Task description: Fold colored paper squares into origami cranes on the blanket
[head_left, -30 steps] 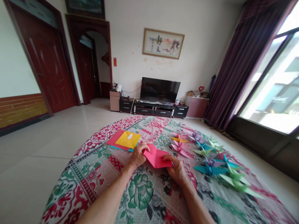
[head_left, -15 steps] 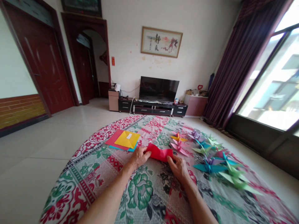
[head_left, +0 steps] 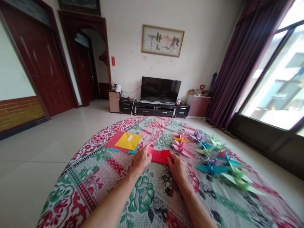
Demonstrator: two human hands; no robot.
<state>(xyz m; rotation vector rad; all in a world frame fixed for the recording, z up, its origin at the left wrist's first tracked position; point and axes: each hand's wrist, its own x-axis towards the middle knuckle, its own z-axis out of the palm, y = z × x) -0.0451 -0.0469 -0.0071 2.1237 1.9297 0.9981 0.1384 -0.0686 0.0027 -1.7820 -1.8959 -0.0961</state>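
Note:
A folded red paper [head_left: 159, 155] lies flat on the floral tablecloth [head_left: 142, 196] in front of me. My left hand [head_left: 142, 159] presses its left edge, fingers curled down onto it. On the paper's right edge rests my right hand [head_left: 177, 165], fingers flat and pressing it against the cloth. Both hands touch the paper from the near side.
A stack of coloured paper sheets [head_left: 124, 142] with a yellow one on top lies to the left. Several folded paper cranes [head_left: 211, 156] in pink, yellow, purple, teal and green spread to the right. Beyond the round table are a TV [head_left: 160, 89], doors and a curtained window.
The red paper was lifted and partly open a second ago; it has been folded over and pressed flat on the cloth. Both hands moved down onto it.

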